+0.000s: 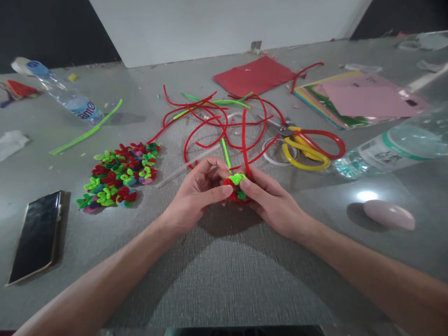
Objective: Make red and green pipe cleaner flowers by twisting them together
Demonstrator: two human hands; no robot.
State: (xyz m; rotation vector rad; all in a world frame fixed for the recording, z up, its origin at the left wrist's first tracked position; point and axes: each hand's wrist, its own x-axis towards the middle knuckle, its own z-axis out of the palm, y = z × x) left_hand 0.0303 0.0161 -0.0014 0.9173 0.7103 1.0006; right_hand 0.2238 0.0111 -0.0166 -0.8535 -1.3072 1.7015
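Note:
Between my two hands, above the grey table, is a small red and green pipe-cleaner piece [236, 180]. My left hand [201, 191] pinches its left side with thumb and fingers. The thumb and fingers of my right hand [271, 196] close on its right side. From the piece a red pipe-cleaner end [244, 140] and a green end [227, 154] stick up. Loose red pipe cleaners [196, 133] lie curled beyond my hands, mixed with a few green ones. Left of my left hand sits a cluster of small finished pipe-cleaner pieces [117, 177] in red, green and purple.
Scissors with red and yellow handles [308, 144] lie right of the pipe cleaners. Bottles lie at the left [70, 91] and right [395, 147]. A phone [37, 235], a pink computer mouse [389, 214], a red sheet [254, 77] and coloured papers [367, 100] are also on the table.

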